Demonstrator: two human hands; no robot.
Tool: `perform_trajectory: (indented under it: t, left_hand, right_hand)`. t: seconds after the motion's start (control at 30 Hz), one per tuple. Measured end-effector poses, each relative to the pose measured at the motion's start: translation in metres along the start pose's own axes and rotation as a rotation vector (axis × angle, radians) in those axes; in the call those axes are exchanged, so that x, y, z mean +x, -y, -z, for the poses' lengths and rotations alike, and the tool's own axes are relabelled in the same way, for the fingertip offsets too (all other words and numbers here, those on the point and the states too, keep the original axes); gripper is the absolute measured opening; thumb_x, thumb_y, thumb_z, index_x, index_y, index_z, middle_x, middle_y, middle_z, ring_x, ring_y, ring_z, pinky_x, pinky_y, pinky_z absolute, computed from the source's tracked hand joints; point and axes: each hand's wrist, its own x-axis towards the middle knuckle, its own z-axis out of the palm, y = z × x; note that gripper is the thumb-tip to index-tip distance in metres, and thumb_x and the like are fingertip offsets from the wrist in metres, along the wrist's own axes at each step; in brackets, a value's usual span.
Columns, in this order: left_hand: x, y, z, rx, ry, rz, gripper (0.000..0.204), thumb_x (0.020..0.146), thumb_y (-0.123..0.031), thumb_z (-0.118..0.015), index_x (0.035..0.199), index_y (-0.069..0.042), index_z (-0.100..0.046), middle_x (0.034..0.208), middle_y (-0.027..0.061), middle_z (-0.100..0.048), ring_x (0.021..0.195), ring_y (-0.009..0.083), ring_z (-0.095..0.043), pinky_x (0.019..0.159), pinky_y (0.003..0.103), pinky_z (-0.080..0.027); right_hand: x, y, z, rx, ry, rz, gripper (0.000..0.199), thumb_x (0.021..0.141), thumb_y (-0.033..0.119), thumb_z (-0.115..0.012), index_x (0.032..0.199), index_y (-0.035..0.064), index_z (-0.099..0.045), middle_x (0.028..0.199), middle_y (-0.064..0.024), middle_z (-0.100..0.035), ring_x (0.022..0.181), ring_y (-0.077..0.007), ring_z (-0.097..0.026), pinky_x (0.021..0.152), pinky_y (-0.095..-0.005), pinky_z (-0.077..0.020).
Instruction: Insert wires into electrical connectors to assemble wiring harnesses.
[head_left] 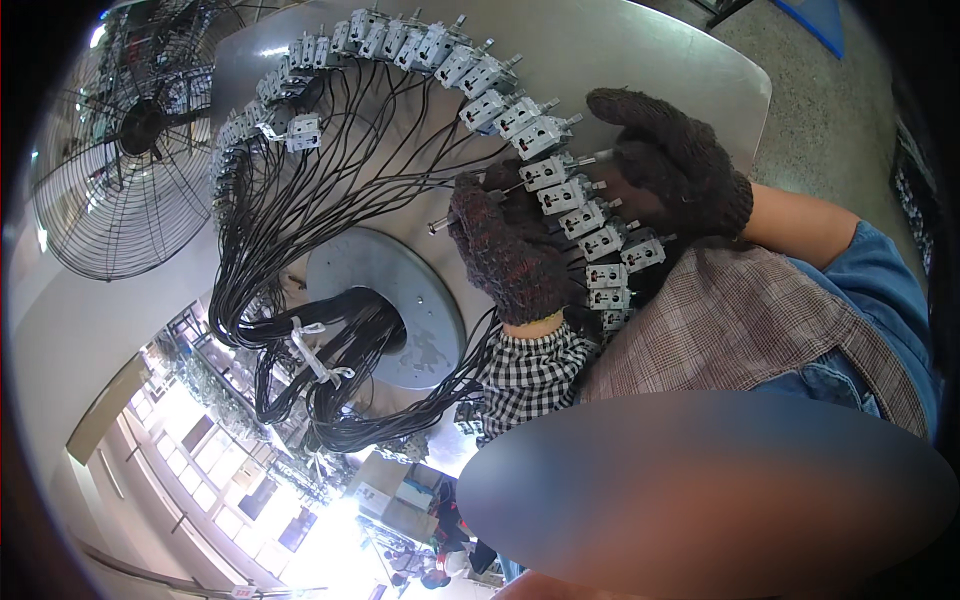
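Observation:
A ring of several small grey metal parts [545, 172] with black wires [330, 180] runs around a round metal table [640, 50]. My left hand [508, 255], in a dark knit glove with a checked sleeve, is closed inside the ring by the right-hand parts. A thin metal rod [434, 228] sticks out of its fist to the left. My right hand [672, 165], gloved the same way, lies on the table rim outside the ring. Its thumb is against the pin of one part and I see nothing in its grip.
The wires gather at a grey centre disc [420, 300] and drop through its hole in a bundle bound by a white tie [316, 352]. A caged fan [125, 130] stands at the left. Speckled floor [830, 110] lies at the right, bright windows below.

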Motion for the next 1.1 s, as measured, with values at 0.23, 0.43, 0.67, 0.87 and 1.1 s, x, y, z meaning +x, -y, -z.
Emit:
perform_trajectory:
  t: [0.23, 0.43, 0.67, 0.87, 1.1]
  left_hand:
    - [-0.002, -0.005, -0.004, 0.057, -0.046, 0.044, 0.037, 0.095, -0.038, -0.041, 0.107, -0.003, -0.050, 0.096, 0.0184, -0.062, 0.082, 0.0261, -0.064, 0.067, 0.034, -0.056]
    - [-0.002, 0.001, -0.008, 0.092, -0.096, -0.025, 0.037, 0.095, -0.038, -0.041, 0.106, -0.005, -0.050, 0.093, 0.0178, -0.063, 0.078, 0.0233, -0.065, 0.062, 0.031, -0.056]
    - [0.000, -0.001, -0.001, 0.171, -0.104, -0.003, 0.040, 0.095, -0.041, -0.041, 0.105, -0.004, -0.050, 0.087, 0.0185, -0.065, 0.068, 0.0239, -0.066, 0.054, 0.030, -0.056]
    - [-0.003, -0.005, -0.009, 0.177, -0.103, 0.026, 0.040, 0.095, -0.041, -0.041, 0.103, -0.004, -0.051, 0.087, 0.0184, -0.065, 0.066, 0.0231, -0.065, 0.052, 0.029, -0.055]
    - [-0.003, -0.007, -0.006, 0.207, -0.075, 0.027, 0.040, 0.095, -0.041, -0.041, 0.103, -0.004, -0.053, 0.088, 0.0177, -0.065, 0.069, 0.0223, -0.065, 0.055, 0.028, -0.055]
  right_hand:
    - [0.002, 0.012, 0.005, 0.183, 0.030, -0.302, 0.027, 0.073, 0.008, -0.073, 0.094, -0.0022, -0.060, 0.109, -0.0169, -0.057, 0.074, -0.0220, -0.064, 0.060, -0.0305, -0.0538]
    - [-0.002, 0.007, 0.000, -0.044, 0.024, -0.072, 0.028, 0.070, 0.007, -0.074, 0.093, -0.0026, -0.061, 0.107, -0.0163, -0.058, 0.075, -0.0209, -0.064, 0.060, -0.0301, -0.0544]
    - [-0.007, -0.001, -0.001, -0.044, -0.044, 0.077, 0.034, 0.066, 0.008, -0.075, 0.094, -0.0050, -0.059, 0.110, -0.0202, -0.056, 0.077, -0.0242, -0.064, 0.061, -0.0301, -0.0548]
    - [-0.007, -0.003, -0.001, -0.009, -0.024, 0.068, 0.039, 0.064, 0.006, -0.074, 0.097, -0.0072, -0.057, 0.117, -0.0218, -0.053, 0.081, -0.0273, -0.064, 0.063, -0.0316, -0.0549]
    - [-0.009, 0.001, 0.000, -0.018, 0.055, -0.025, 0.036, 0.070, 0.006, -0.071, 0.101, -0.0040, -0.056, 0.117, -0.0202, -0.053, 0.079, -0.0253, -0.064, 0.065, -0.0325, -0.0549]
